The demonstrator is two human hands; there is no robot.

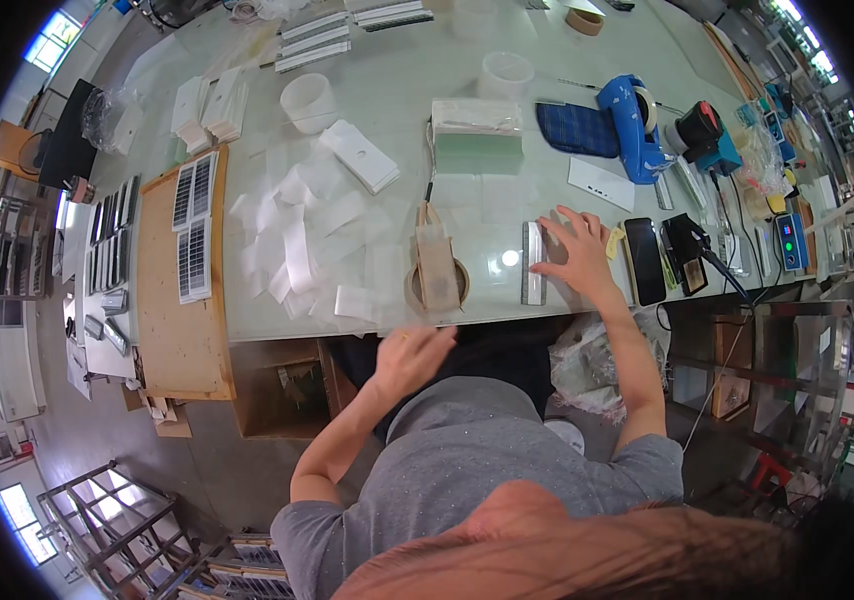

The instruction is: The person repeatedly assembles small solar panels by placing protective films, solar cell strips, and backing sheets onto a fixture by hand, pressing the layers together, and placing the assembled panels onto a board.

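Observation:
My right hand (579, 255) is over the table with its fingers spread. Its thumb tip rests at the right edge of a narrow silver-white strip-shaped piece (534, 264), and the forefinger reaches the far end of that piece. Just off the table's front edge is my left hand (412, 360), fingers loosely stretched to the right and slightly blurred, with nothing visible in them. Ahead of it, a tan paddle-shaped piece (437, 270) lies across a brown tape roll (462, 285). Loose white paper-like slips (297, 250) are heaped to the left.
On the right are a black phone (645, 262), a blue tape dispenser (632, 130) and a dark blue cloth (577, 130). Farther back stand a pale green block (477, 150) and a white tub (308, 103). A wooden board (162, 330) bears dark gridded panels (193, 225).

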